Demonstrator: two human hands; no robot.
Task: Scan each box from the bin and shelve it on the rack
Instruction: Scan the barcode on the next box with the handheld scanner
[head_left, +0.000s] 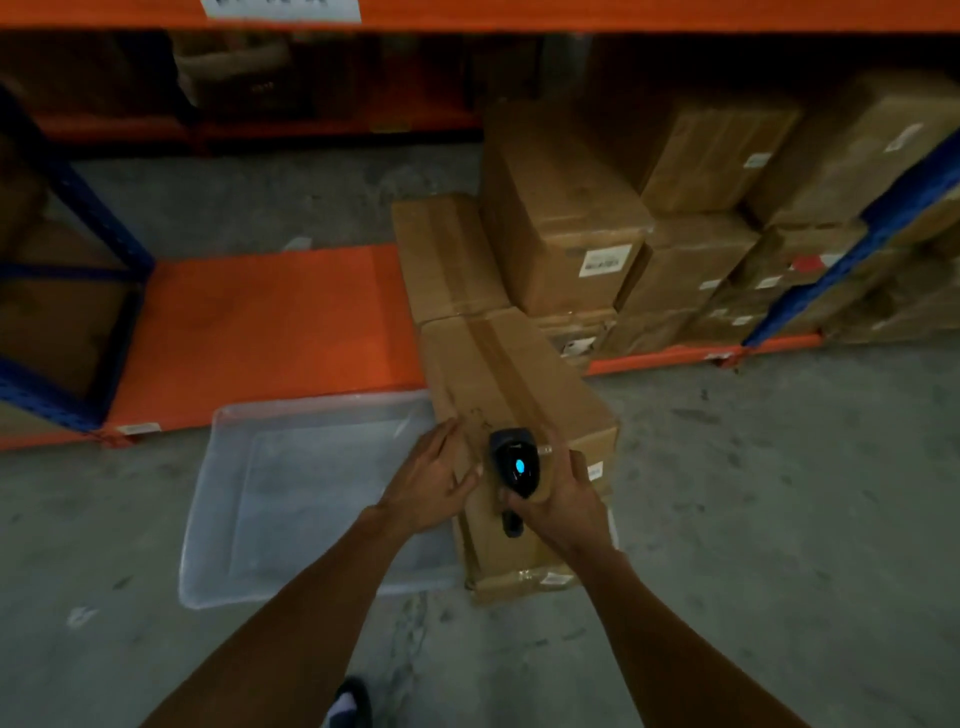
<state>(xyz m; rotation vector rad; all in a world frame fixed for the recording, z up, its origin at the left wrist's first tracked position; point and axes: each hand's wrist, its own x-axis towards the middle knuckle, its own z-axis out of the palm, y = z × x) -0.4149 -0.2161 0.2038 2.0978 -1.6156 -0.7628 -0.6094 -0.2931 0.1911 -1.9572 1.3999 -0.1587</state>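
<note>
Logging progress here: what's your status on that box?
Right hand gripping scanner, lit. Left hand flat on box. Box sits across clear bin, not yet shelved. Orange shelf beside stacked boxes open.

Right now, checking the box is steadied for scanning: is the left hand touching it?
Touching. The head view shows the left hand lying flat on the cardboard box's top.
</note>
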